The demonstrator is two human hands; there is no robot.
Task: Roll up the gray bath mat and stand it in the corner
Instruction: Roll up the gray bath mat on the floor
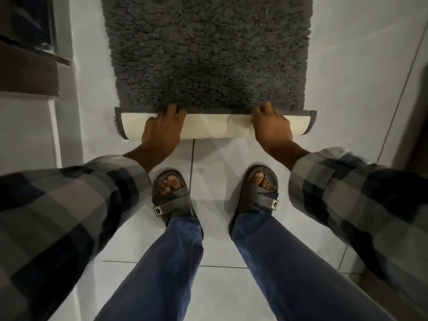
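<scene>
The gray bath mat lies shaggy side up on the white tiled floor, stretching away from me. Its near edge is turned over into a low fold, so the cream underside faces up. My left hand grips that folded edge toward its left end, fingers curled over the top. My right hand holds the same fold toward the right end in the same way. Both arms wear plaid sleeves.
My two feet in dark sandals stand on the tiles just behind the fold. A white wall base and a dark brown cabinet run along the left. A dark door edge shows at the right.
</scene>
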